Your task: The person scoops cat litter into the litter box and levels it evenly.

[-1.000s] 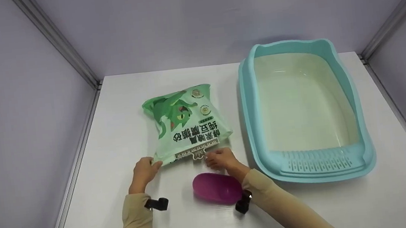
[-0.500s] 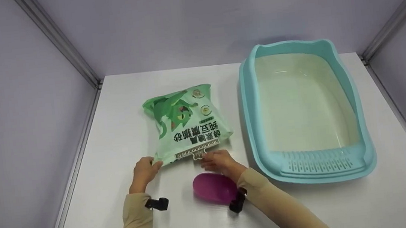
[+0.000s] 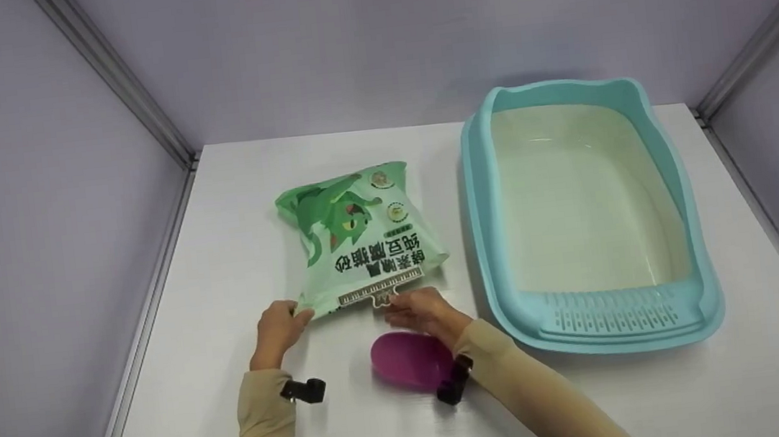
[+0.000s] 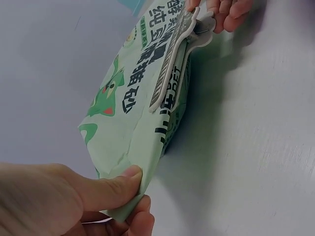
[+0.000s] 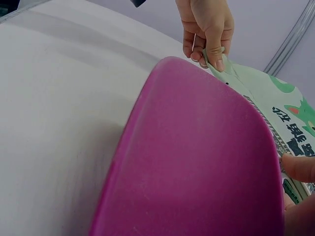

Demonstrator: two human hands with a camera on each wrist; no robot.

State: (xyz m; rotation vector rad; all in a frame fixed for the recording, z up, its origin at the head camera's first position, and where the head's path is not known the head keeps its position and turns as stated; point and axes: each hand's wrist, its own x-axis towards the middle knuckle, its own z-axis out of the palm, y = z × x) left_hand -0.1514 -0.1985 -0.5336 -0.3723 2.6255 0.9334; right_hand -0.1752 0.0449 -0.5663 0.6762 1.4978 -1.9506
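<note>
A green bag with a cat print lies on the table, its near edge held in a long clip. My left hand pinches the bag's near left corner; the left wrist view shows its thumb on top and fingers beneath. My right hand pinches the clip's handles, thumb over them, the other fingers below; the right wrist view shows only part of this hand. A magenta scoop rests on the table under my right wrist and fills much of the right wrist view.
A large light-blue tray with a pale inside and a slotted near ledge stands on the right of the white table. Grey walls rise at the back and both sides.
My right hand has moved slightly left, its fingers now further over the clip's handles. The left hand keeps its hold on the bag's corner, and the bag lies nearly as before.
</note>
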